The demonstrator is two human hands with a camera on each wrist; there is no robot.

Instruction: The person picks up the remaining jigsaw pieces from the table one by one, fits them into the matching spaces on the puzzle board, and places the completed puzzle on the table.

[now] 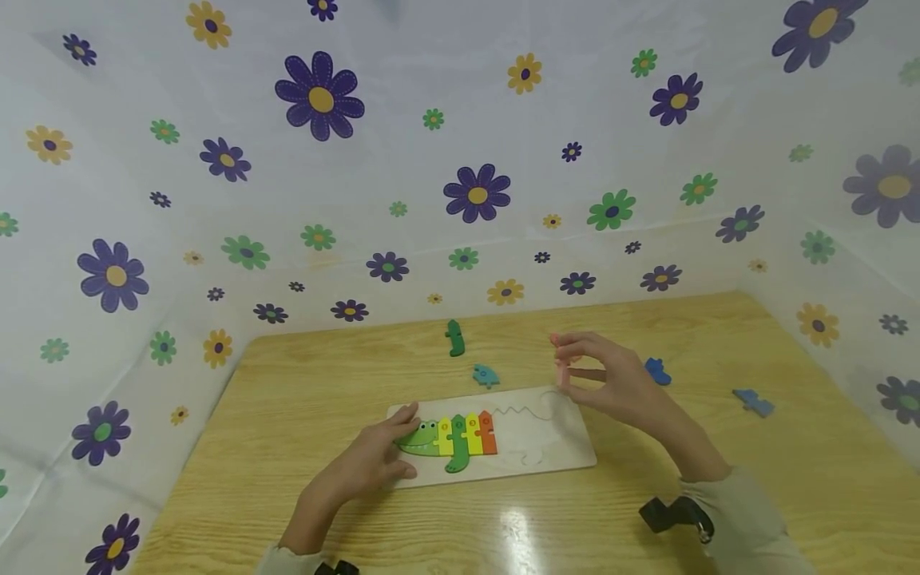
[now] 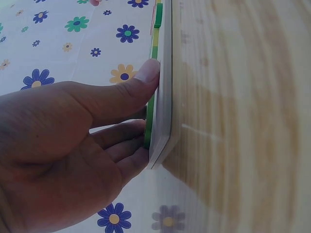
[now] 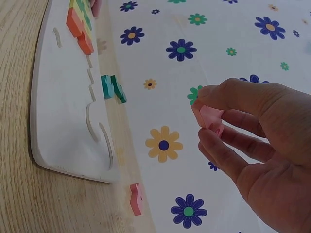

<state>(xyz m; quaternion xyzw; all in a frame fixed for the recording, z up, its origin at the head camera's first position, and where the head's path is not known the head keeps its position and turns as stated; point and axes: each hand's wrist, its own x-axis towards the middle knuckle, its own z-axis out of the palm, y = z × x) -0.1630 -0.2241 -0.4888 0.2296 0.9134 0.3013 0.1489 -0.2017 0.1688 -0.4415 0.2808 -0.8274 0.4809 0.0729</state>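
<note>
The right hand [image 1: 611, 379] pinches a pink piece [image 3: 209, 116] between its fingers, up off the counter [image 1: 316, 383] by the board's [image 1: 521, 439] far right corner. The left hand [image 1: 374, 447] rests on the board's left end, fingers spread, grasping nothing. A crocodile head [image 1: 419, 440] and a row of strips ending in orange [image 1: 489, 435] fill the board's left half. Beyond it lie a teal piece [image 1: 485, 375] and a dark green piece [image 1: 455, 339]; two blue pieces [image 1: 753, 402] lie right.

White sheet walls [image 1: 388, 168] on three sides, purple, yellow and green flowers [image 1: 321, 100], wood-grain counter [image 1: 309, 375], bright glare [image 1: 517, 533] near front.
</note>
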